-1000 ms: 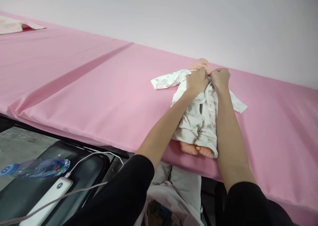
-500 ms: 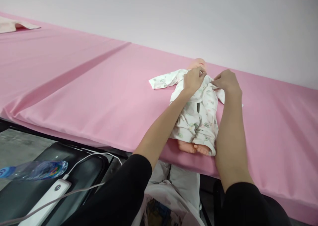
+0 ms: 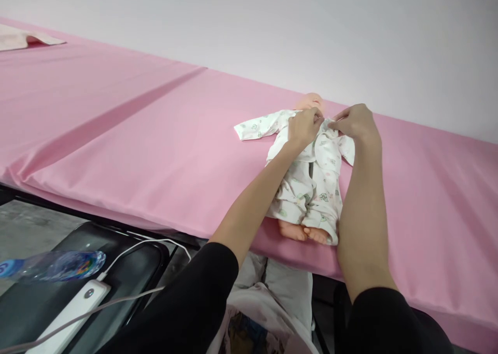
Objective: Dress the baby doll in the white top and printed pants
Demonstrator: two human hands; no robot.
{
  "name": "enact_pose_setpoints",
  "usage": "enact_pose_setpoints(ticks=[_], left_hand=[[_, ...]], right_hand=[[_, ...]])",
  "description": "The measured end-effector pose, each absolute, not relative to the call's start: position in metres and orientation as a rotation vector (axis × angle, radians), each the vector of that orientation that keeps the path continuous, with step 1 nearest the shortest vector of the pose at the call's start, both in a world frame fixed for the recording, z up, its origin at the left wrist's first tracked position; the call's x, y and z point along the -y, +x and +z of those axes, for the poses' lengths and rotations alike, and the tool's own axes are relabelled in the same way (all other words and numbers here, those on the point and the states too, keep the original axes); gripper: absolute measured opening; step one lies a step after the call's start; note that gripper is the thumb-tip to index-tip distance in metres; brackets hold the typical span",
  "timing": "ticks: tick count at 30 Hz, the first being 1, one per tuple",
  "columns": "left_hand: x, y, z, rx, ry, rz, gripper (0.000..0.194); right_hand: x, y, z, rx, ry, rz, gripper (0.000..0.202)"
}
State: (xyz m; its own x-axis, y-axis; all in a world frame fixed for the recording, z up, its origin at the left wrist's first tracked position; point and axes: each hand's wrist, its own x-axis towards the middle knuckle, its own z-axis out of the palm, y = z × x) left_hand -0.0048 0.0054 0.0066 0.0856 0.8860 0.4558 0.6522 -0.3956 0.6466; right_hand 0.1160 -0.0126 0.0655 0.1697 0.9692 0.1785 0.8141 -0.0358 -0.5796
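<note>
A baby doll point(image 3: 310, 103) lies on its back on the pink-covered table point(image 3: 163, 136), head toward the wall, bare feet near the front edge. It wears a white printed romper point(image 3: 315, 183). My left hand point(image 3: 304, 127) pinches the romper's collar at the doll's neck. My right hand point(image 3: 356, 122) pinches the opposite collar edge just beside it. One empty sleeve of the romper lies flat to the left; the other is under my right forearm.
A folded pale cloth point(image 3: 23, 38) lies at the table's far left. Below the front edge, a black chair point(image 3: 128, 271) holds a water bottle point(image 3: 54, 265) and a white power bank point(image 3: 73, 312) with a cable. A pale grey wall runs behind the table.
My right hand went from a closed fist on the collar to a fingertip pinch slightly further right. The right sleeve that lay spread out is now hidden under my forearm.
</note>
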Motion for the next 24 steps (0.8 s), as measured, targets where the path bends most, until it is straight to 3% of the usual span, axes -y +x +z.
enact_pose_setpoints(ticks=[8, 17, 24], left_hand=[[-0.002, -0.005, 0.008, -1.511, 2.039, 1.246, 0.017], [-0.003, -0.005, 0.007, -1.491, 2.059, 1.267, 0.015], [-0.001, -0.005, 0.008, -1.508, 2.066, 1.246, 0.015]], right_hand=[[0.012, 0.123, 0.064, 1.612, -1.967, 0.591, 0.018], [0.017, 0.123, 0.063, 1.624, -2.003, 0.609, 0.014], [0.002, 0.119, 0.048, 1.775, -1.992, 0.107, 0.016]])
